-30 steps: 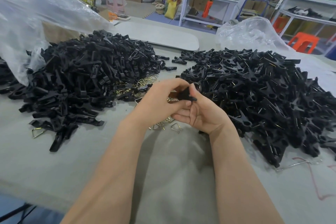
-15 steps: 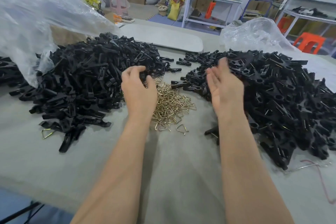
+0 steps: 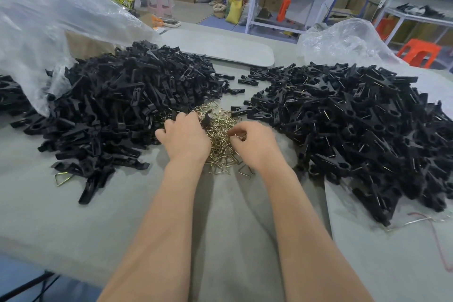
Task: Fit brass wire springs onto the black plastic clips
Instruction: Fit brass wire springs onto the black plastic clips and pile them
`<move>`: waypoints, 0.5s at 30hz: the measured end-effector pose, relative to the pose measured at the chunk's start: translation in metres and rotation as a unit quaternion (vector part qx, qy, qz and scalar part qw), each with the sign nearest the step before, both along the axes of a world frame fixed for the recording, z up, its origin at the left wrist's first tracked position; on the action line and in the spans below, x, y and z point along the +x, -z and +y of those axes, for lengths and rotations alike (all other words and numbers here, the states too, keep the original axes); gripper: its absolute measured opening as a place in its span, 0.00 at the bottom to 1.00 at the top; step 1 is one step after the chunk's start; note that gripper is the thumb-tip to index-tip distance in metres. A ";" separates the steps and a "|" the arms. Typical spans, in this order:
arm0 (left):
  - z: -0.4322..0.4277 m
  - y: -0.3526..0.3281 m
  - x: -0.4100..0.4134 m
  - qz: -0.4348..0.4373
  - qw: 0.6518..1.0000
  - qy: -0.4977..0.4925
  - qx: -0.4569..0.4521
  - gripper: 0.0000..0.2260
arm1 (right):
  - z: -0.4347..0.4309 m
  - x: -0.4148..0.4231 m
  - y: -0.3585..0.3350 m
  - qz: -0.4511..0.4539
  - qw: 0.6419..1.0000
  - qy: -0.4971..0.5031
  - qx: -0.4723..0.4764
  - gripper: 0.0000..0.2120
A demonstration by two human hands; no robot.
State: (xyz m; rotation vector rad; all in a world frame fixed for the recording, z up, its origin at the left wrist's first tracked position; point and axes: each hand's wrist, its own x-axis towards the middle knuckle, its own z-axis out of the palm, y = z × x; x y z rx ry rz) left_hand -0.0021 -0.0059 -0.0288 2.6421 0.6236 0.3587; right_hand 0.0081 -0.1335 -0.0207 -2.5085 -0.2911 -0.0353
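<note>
Brass wire springs lie heaped on the counter. On the heap, the right hand pinches one between curled fingers. The left hand curls against a black clip, and I cannot tell whether it grips it. Clip piles flank the heap.

The grey table bears 2 heaps of black clips, brass springs piled between them, 1 stray spring beside the left heap, and what may be a grey board farther back.
</note>
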 end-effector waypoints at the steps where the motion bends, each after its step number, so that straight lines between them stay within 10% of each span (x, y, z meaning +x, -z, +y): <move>1: 0.000 0.000 0.000 0.001 1.000 0.001 0.005 0.12 | 0.001 -0.001 -0.001 0.005 1.000 -0.002 0.023 0.11; 9: -0.004 -0.004 0.002 -0.152 0.979 0.046 -0.124 0.09 | 0.002 0.000 0.001 -0.023 0.997 0.013 0.069 0.10; 12: -0.006 -0.015 0.000 -0.269 0.893 0.117 -0.340 0.04 | 0.008 -0.002 -0.002 -0.082 0.982 0.037 0.163 0.12; 15: -0.010 -0.025 -0.004 -0.260 0.717 0.208 -0.613 0.08 | 0.011 -0.004 -0.011 0.010 0.936 0.025 0.351 0.14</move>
